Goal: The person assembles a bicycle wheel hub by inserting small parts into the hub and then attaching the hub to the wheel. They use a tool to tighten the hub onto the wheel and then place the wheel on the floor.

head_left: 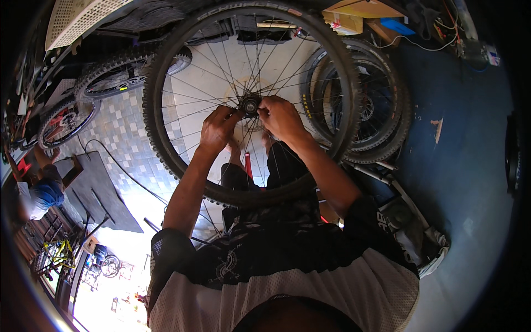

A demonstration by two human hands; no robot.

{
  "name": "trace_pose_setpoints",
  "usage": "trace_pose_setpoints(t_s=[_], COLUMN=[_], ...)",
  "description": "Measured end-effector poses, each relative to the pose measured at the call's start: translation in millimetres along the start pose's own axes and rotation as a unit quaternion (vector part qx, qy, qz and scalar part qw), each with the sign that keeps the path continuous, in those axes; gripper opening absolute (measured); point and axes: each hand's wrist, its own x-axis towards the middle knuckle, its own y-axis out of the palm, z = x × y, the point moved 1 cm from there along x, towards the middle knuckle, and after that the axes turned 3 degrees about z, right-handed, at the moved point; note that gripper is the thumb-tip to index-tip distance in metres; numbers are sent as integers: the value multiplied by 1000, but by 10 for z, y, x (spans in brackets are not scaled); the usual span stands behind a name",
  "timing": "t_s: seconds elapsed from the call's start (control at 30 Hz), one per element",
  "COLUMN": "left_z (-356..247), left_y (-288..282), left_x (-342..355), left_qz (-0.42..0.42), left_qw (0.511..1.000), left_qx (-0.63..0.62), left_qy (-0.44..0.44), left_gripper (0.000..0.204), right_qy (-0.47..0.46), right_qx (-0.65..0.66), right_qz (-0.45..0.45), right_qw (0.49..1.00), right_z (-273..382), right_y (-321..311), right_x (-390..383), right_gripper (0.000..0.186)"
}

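Observation:
A bicycle wheel (347,88) with a black knobby tyre and thin spokes is in front of me, above my lap and legs. At its centre sits the dark, round wheel hub (250,106), its end facing me. My left hand (218,128) is closed, with thumb and fingertips pinched at the hub's left side. From the right, my right hand (283,120) has its bent fingers closed against the hub's other edge. Whether a small part lies between the fingertips of either hand is hidden.
More bicycle wheels (387,133) are stacked at the right beside a dark blue wall (442,127). A bicycle's wheel (119,80) stands at the left. Another person (41,193) is at the far left, near a dark mat (99,191). Cardboard boxes (362,8) lie at the back.

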Motion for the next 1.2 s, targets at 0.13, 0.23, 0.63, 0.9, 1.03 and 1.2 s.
trace_pose_setpoints(t_s=[0.13, 0.23, 0.63, 0.9, 1.03, 1.2], left_z=[46, 77, 156, 138, 120, 118], left_y=[-59, -90, -123, -135, -108, -83], left_x=[25, 47, 45, 61, 52, 9], left_qz=[23, 29, 71, 86, 110, 70], left_qw=[999, 998, 995, 994, 991, 994], left_qx=[18, 17, -19, -43, -62, -74], left_qy=[34, 58, 70, 52, 38, 43], left_gripper=[45, 41, 48, 51, 52, 52], right_qy=[-4, -7, 10, 15, 15, 9], right_qx=[-5, -5, -5, 12, 5, 6], right_qz=[9, 11, 35, 46, 47, 40], right_qw=[1000, 1000, 999, 999, 999, 999], right_z=[12, 25, 18, 19, 23, 12], right_y=[-16, -30, -43, -51, -51, -40], right_x=[10, 18, 32, 42, 39, 33], right_gripper=[14, 14, 13, 13, 13, 13])
